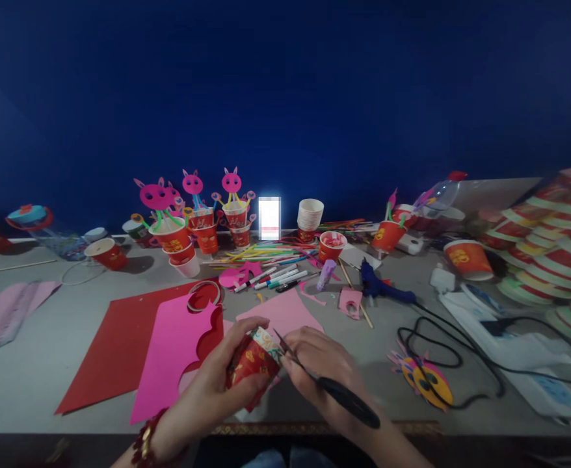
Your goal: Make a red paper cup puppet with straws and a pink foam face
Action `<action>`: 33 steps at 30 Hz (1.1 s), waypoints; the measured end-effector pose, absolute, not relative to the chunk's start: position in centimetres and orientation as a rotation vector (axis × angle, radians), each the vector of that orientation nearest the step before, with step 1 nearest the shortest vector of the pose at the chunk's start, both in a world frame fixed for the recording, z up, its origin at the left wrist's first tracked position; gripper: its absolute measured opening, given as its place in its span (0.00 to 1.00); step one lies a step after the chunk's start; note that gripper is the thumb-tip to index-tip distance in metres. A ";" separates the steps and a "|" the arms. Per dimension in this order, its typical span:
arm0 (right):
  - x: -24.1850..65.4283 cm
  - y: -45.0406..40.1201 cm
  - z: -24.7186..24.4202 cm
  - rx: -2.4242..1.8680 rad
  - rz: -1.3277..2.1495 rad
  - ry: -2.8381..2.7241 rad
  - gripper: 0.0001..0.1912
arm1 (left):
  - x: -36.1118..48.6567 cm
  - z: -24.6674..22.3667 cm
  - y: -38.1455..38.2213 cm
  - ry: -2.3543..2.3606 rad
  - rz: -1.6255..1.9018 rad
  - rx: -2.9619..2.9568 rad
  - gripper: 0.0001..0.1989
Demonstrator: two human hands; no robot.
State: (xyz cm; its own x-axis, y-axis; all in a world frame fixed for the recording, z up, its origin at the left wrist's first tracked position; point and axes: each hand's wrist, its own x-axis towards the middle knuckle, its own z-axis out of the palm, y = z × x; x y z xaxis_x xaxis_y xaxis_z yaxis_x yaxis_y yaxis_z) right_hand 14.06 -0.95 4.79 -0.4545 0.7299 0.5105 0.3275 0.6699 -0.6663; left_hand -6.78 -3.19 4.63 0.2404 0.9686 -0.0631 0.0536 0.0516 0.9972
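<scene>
Lying beyond red cup [252, 359]: pink paper [290, 311], markers [281, 278].

The far side is filled by a dark blue wall [285, 97]. At the far left of the grey table [17, 396], a clear tub with a blue lid [26, 213] is seen, with a red paper cup [114, 256] set to its right. Pink animal heads [156, 196] are held up above red cups [171, 240] left of centre; to their right and nearer, capped markers [280, 277] are scattered. At near left, a red sheet [105, 357] is partly covered by a bright pink sheet [161, 357]. Far back, just right of centre, white-rimmed cups [311, 213] are stacked. On the right, a blue glue gun [385, 287] is laid down, and a yellow paper figure [436, 388] is crossed by a black cord [441, 317].
</scene>
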 end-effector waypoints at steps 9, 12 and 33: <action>13.0 -1.9 4.0 -0.972 0.777 -1.714 0.08 | -6.0 3.7 -3.8 1.236 1.164 1.660 0.30; 13.0 -1.9 4.2 -0.967 0.787 -1.683 0.08 | -6.0 3.3 -3.6 1.182 1.186 1.705 0.29; 16.1 0.3 5.6 -0.659 0.335 -2.394 0.06 | -7.0 6.0 0.0 0.862 0.636 1.325 0.16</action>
State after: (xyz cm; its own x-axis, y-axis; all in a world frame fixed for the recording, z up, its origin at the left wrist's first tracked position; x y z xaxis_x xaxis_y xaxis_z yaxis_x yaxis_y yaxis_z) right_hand 16.06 0.30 5.60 -0.6799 0.5326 0.5041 0.3738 0.8431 -0.3866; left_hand -7.04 -0.02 5.95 0.5521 0.8157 -0.1727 0.0755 0.1573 0.9847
